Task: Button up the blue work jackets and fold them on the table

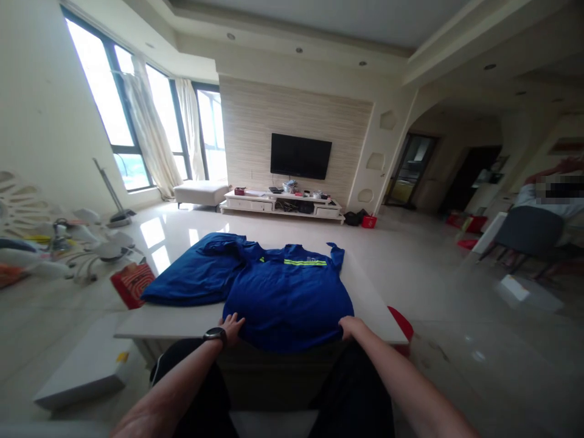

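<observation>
A blue T-shirt (pixel 292 298) lies spread on the white table (pixel 369 298), its bottom hem towards me and hanging over the near edge. Yellow-green stripes run across its upper part. My left hand (pixel 233 328), with a dark watch on the wrist, grips the left end of the hem. At the opposite end, my right hand (pixel 349 326) is closed on the hem's right corner; its fingertips are partly hidden. Against the T-shirt's left side lies another blue garment (pixel 196 274), overlapping its sleeve area.
Beside the table stand a red patterned bag (pixel 133 285) and a white box (pixel 84 365) on the left, and a red object (pixel 401 322) on the right. Farther off are a TV stand (pixel 283 205), a grey bench (pixel 201 193) and a person seated on a dark chair (pixel 522 228).
</observation>
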A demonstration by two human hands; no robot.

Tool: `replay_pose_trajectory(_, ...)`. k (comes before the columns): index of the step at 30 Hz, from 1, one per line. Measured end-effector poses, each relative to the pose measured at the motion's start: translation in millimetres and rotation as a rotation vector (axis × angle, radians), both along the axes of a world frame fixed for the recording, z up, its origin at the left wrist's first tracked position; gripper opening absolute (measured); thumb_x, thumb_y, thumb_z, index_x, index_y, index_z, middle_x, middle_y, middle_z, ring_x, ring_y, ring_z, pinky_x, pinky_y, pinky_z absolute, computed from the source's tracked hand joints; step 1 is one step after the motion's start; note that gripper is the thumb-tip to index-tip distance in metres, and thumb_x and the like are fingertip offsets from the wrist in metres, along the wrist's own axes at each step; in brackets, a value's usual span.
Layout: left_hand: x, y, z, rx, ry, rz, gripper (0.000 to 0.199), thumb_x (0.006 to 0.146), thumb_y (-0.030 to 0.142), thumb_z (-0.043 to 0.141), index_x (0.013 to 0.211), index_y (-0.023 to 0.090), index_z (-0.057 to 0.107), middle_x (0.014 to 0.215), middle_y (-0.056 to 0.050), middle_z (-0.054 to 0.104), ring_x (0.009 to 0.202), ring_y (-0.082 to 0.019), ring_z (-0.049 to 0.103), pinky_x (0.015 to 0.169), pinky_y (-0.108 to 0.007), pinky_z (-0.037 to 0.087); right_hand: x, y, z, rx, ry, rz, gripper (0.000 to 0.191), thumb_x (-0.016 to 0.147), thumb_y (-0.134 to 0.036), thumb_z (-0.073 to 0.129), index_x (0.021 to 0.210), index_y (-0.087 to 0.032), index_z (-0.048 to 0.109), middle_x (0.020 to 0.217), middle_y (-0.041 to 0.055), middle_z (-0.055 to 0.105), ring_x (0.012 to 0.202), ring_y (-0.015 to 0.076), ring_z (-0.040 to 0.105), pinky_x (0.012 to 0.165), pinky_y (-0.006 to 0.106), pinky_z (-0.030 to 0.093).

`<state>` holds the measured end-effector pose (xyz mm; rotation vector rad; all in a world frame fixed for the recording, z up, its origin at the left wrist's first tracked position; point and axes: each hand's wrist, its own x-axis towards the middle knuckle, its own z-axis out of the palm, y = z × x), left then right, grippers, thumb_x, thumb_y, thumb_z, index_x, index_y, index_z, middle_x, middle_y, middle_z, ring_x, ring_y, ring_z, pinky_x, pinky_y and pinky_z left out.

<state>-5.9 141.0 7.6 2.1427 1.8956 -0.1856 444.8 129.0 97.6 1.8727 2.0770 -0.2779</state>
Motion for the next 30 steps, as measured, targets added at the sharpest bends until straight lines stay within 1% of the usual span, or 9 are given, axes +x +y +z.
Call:
replay_pose_trajectory(2, 4.7, -7.8, -12.5, -0.049, -0.054, -0.015, 0.063, 0.075, 0.035, 0.066, 0.136, 0.021, 0.064, 0.152, -0.022, 0.047, 0.141, -0.046, 0.041, 0.11, -0.063, 0.034, -2.3, -0.2, -21.5, -0.106, 0.034, 0.0, 0.054, 0.052, -0.037, 0.097, 0.1, -0.021, 0.079, 0.11, 0.0104, 0.073, 0.109, 0.0368, 0.068, 0.093, 0.045, 0.053)
replay_pose_trajectory(4, 10.0, -6.9, -15.0, -0.047, -0.091, -0.023, 0.052, 0.083, 0.047, 0.058, 0.127, 0.021, 0.069, 0.146, -0.021, 0.051, 0.136, -0.044, 0.047, 0.106, -0.062, 0.039, -6.7, 1.8, -37.1, -0.114, 0.088, 0.004, 0.063, 0.066, -0.057, 0.086, 0.119, -0.024, 0.075, 0.131, 0.0127, 0.066, 0.127, 0.0397, 0.059, 0.101, 0.05, 0.049)
replay_pose_trajectory(6, 15.4, 0.2, -15.0, 0.005, -0.122, -0.018, 0.051, 0.09, 0.046, 0.049, 0.132, 0.023, 0.065, 0.146, -0.02, 0.051, 0.135, -0.04, 0.048, 0.103, -0.06, 0.042, -13.6, 5.1, -50.4, -0.056, 0.137, -0.005, 0.066, 0.085, -0.064, 0.066, 0.14, -0.027, 0.062, 0.152, 0.014, 0.05, 0.142, 0.0397, 0.044, 0.109, 0.054, 0.042)
replay_pose_trajectory(9, 22.1, 13.2, -22.4, 0.068, -0.185, 0.035, 0.063, 0.09, 0.038, 0.051, 0.153, 0.035, 0.047, 0.165, -0.014, 0.034, 0.151, -0.044, 0.029, 0.107, -0.067, 0.037, -25.2, 11.6, -72.1, -0.003, 0.183, -0.056, 0.069, 0.095, -0.059, 0.051, 0.158, -0.032, 0.039, 0.167, 0.014, 0.027, 0.15, 0.0409, 0.031, 0.111, 0.055, 0.038)
replay_pose_trajectory(12, 25.3, 21.0, -42.7, -0.031, -0.207, 0.079, 0.071, 0.091, 0.046, 0.056, 0.158, 0.047, 0.036, 0.175, -0.004, 0.016, 0.156, -0.053, 0.006, 0.11, -0.081, 0.023, -29.8, 19.6, -98.0, -0.087, 0.197, -0.123, 0.073, 0.094, -0.065, 0.052, 0.161, -0.042, 0.032, 0.171, 0.0114, 0.017, 0.151, 0.0489, 0.027, 0.108, 0.061, 0.039)
replay_pose_trajectory(14, 25.4, 23.5, -58.9, -0.089, -0.196, 0.089, 0.07, 0.092, 0.052, 0.053, 0.159, 0.048, 0.033, 0.176, -0.001, 0.012, 0.156, -0.054, -0.001, 0.11, -0.084, 0.016, -27.5, 26.1, -113.7, -0.169, 0.178, -0.164, 0.077, 0.091, -0.069, 0.055, 0.16, -0.051, 0.026, 0.174, 0.006, 0.006, 0.152, 0.0542, 0.016, 0.107, 0.07, 0.035)
replay_pose_trajectory(16, 24.8, 26.5, -72.5, -0.085, -0.185, 0.099, 0.067, 0.096, 0.056, 0.044, 0.161, 0.048, 0.028, 0.176, 0.002, 0.008, 0.156, -0.052, -0.006, 0.113, -0.082, 0.012, -22.9, 34.6, -124.5, -0.217, 0.157, -0.184, 0.081, 0.09, -0.071, 0.057, 0.16, -0.058, 0.017, 0.175, 0.0005, -0.006, 0.153, 0.0568, 0.005, 0.106, 0.077, 0.03)
replay_pose_trajectory(21, 23.6, 53.8, -85.8, -0.042, -0.175, 0.095, 0.065, 0.099, 0.062, 0.033, 0.161, 0.049, 0.02, 0.175, 0.007, 0.003, 0.158, -0.046, -0.011, 0.116, -0.08, 0.008, -15.7, 71.8, -129.0, -0.245, 0.143, -0.178, 0.084, 0.091, -0.071, 0.054, 0.16, -0.057, 0.008, 0.174, -0.0011, -0.009, 0.152, 0.0586, 0.002, 0.106, 0.079, 0.029)
replay_pose_trajectory(30, 22.1, 143.1, -87.9, -0.027, -0.154, 0.06, 0.065, 0.099, 0.064, 0.029, 0.161, 0.05, 0.02, 0.175, 0.008, 0.007, 0.159, -0.046, -0.004, 0.114, -0.082, 0.013, -21.7, 163.4, -130.5, -0.174, 0.129, -0.165, 0.081, 0.092, -0.071, 0.055, 0.16, -0.057, 0.014, 0.175, -0.0023, -0.003, 0.15, 0.0607, 0.009, 0.105, 0.08, 0.031)
